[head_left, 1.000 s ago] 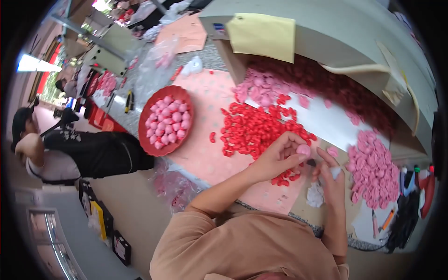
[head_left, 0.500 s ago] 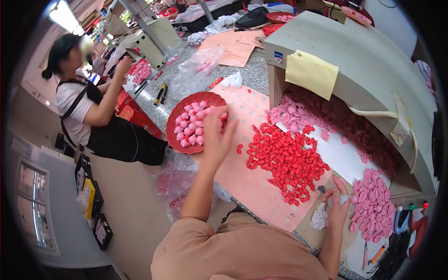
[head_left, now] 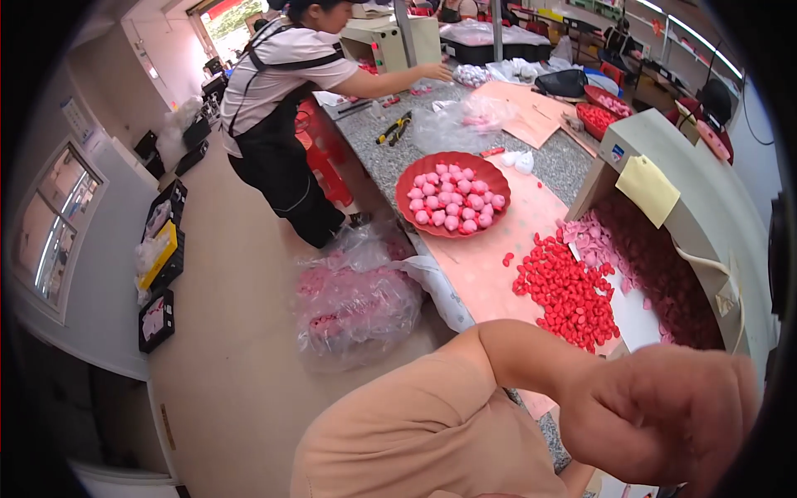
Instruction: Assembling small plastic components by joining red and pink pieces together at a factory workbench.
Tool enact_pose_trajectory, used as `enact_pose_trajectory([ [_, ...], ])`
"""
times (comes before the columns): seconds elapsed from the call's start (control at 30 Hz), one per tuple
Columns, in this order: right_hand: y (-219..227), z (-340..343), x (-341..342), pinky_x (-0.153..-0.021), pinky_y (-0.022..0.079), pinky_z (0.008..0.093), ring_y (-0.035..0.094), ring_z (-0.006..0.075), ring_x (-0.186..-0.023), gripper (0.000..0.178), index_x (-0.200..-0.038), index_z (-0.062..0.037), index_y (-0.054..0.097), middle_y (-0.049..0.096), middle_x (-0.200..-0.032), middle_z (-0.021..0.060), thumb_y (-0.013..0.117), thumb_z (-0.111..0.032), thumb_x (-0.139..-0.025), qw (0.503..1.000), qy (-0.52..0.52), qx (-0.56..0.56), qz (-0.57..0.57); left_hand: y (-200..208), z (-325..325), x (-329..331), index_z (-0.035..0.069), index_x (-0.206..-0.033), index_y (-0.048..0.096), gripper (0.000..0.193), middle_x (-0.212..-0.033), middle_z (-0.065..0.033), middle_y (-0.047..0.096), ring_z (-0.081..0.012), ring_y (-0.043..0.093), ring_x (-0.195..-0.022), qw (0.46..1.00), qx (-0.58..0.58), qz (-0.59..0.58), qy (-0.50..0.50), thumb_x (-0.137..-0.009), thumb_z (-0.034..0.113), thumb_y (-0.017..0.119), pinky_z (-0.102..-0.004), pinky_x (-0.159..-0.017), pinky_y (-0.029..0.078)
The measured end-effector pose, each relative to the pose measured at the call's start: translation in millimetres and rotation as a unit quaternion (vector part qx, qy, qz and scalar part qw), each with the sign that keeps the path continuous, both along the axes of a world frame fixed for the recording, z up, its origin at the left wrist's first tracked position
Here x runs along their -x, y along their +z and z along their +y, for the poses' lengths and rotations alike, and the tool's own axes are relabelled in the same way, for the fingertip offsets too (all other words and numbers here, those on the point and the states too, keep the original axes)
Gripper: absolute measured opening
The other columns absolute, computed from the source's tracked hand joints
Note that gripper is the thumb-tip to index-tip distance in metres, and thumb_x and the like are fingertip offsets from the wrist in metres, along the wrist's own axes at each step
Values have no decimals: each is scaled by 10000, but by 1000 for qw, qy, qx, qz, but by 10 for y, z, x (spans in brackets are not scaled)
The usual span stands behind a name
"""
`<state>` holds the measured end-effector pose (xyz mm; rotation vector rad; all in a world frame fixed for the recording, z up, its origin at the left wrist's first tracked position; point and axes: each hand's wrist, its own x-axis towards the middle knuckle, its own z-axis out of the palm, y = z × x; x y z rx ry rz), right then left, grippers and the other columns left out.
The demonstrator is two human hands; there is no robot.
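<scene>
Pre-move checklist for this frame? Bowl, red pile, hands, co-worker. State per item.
1. Red bowl flat on the bench, pink pieces inside: ok.
2. Red pieces heaped on the pink sheet, away from the bench edge: ok.
3. Raised hand close to the lens, blurred; grip and contents: cannot tell.
4. Other hand in view: not ok, out of frame.
5. Co-worker reaching at the bench's far end, apart from the bowl: ok.

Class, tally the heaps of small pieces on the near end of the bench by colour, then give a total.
Bright red heap, loose on the sheet: 1
Pink heap, in the red tray: 1
Pale pink heap: 1
Dark red heap, inside the box: 1
Total: 4
</scene>
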<state>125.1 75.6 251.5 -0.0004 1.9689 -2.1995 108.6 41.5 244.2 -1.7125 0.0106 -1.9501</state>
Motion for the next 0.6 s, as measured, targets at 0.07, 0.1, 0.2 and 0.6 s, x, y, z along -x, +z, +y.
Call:
enact_pose_trajectory([
  [0.07, -1273, 447, 558, -510, 432, 215, 495, 73, -568, 535, -1365, -42, 320, 507, -703, -2, 466, -343, -947, 999, 11, 2, 48, 105, -20, -203, -110, -1134, 485, 277, -1107, -235, 542, -292, 568, -932, 998, -17, 26, -48, -925, 68, 454, -287, -741, 498],
  [0.1, -1888, 739, 824, -505, 425, 212, 491, 71, -565, 534, -1360, -38, 327, 508, -702, -4, 469, -346, -946, 997, 10, 3, 73, 110, 12, -300, -111, -1132, 490, 268, -1096, -228, 551, -282, 574, -915, 999, 19, 25, -38, -923, 50, 441, -288, -722, 497],
  [0.2, -3093, 1576, 1239, -492, 403, 201, 480, 64, -556, 533, -1344, -28, 347, 509, -701, -10, 475, -354, -943, 991, 4, -1, 136, 103, 37, -544, -113, -1127, 504, 256, -1060, -207, 577, -253, 591, -866, 993, 119, 12, -10, -918, -6, 402, -290, -664, 494],
  [0.6, -3264, 1735, 930, -529, 346, 181, 436, 45, -579, 308, -1170, -29, 550, 513, -710, -29, 504, -203, -920, 938, -108, -133, 301, -643, 179, -1004, 69, -1024, 625, 238, -968, -110, 608, -281, 582, -880, 884, 409, 52, 219, -822, 42, 501, -351, -715, 476],
])
